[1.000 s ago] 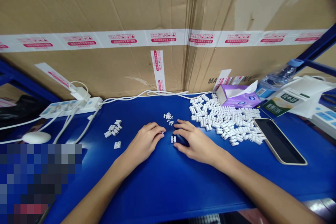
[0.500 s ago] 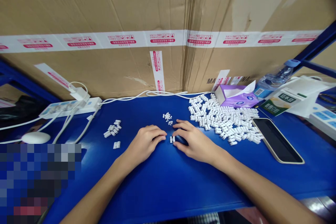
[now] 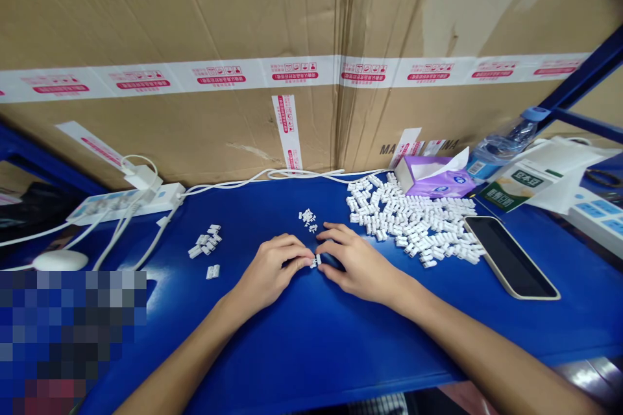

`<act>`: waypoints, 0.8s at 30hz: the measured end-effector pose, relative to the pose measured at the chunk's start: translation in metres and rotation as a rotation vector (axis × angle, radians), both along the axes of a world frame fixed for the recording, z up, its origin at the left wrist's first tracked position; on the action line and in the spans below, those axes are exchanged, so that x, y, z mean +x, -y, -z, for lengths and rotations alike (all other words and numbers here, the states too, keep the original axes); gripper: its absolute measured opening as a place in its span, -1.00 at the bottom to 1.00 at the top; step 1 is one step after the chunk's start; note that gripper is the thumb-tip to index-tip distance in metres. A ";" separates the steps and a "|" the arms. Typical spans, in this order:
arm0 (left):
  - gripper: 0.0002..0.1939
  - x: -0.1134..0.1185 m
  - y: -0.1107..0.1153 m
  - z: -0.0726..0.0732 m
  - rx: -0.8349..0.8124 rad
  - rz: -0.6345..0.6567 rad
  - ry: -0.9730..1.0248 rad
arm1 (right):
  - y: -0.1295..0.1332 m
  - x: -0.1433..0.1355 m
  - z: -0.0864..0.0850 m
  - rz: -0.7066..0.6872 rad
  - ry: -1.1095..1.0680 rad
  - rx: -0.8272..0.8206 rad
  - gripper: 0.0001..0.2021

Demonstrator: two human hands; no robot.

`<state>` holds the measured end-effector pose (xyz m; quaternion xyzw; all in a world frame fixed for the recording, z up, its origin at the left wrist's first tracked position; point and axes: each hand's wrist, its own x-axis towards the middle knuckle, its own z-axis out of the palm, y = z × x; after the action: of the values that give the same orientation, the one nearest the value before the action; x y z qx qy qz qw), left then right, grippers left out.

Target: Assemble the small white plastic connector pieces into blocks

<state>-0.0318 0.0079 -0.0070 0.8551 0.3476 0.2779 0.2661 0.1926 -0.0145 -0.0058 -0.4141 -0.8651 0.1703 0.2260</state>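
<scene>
as taped cardboard (image 3: 219, 133) backs the blue tabletop (image 3: 302, 343), a white connector (image 3: 318, 259) sits btwn l hand (image 3: 273, 267) & r hand (image 3: 359, 264).
l fingertips together at it; r thumb & index either side, can't tell if clamped; connector pile (image 3: 413, 220) nr phone (image 3: 512, 258).

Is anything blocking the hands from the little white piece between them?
Nothing visible: the white piece is right at the fingertips of the left hand and right hand. The small bits lie farther back.
</scene>
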 end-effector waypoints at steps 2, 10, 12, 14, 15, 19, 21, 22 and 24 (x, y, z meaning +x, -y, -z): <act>-0.83 0.000 0.000 0.001 -0.004 -0.005 -0.022 | 0.000 0.000 0.001 -0.003 -0.006 0.002 -0.82; -0.84 0.003 0.002 -0.002 -0.037 -0.052 -0.082 | -0.001 -0.001 0.005 -0.024 -0.028 0.015 -0.84; -0.85 0.005 0.003 -0.004 -0.071 -0.076 -0.074 | -0.001 -0.001 0.005 -0.028 -0.030 0.025 -0.84; -0.88 0.007 0.004 -0.005 -0.111 -0.113 -0.054 | -0.001 -0.002 0.005 -0.035 -0.034 0.035 -0.83; -0.90 0.008 0.005 -0.005 -0.128 -0.133 -0.044 | -0.001 -0.002 0.005 -0.037 -0.036 0.038 -0.83; -0.90 0.010 0.006 -0.005 -0.146 -0.167 -0.050 | -0.001 -0.003 0.004 -0.035 -0.032 0.040 -0.85; -0.87 0.010 0.005 -0.006 -0.136 -0.148 -0.062 | -0.001 -0.003 0.003 -0.031 -0.030 0.038 -0.85; -0.86 0.009 0.005 -0.006 -0.131 -0.134 -0.063 | -0.001 -0.003 0.003 -0.029 -0.031 0.038 -0.85; -0.86 0.008 0.004 -0.007 -0.129 -0.100 -0.054 | 0.000 -0.003 0.003 -0.022 -0.039 0.039 -0.84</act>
<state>-0.0241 0.0041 0.0004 0.8248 0.4142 0.2446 0.2971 0.1895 -0.0141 -0.0088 -0.3970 -0.8682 0.1639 0.2487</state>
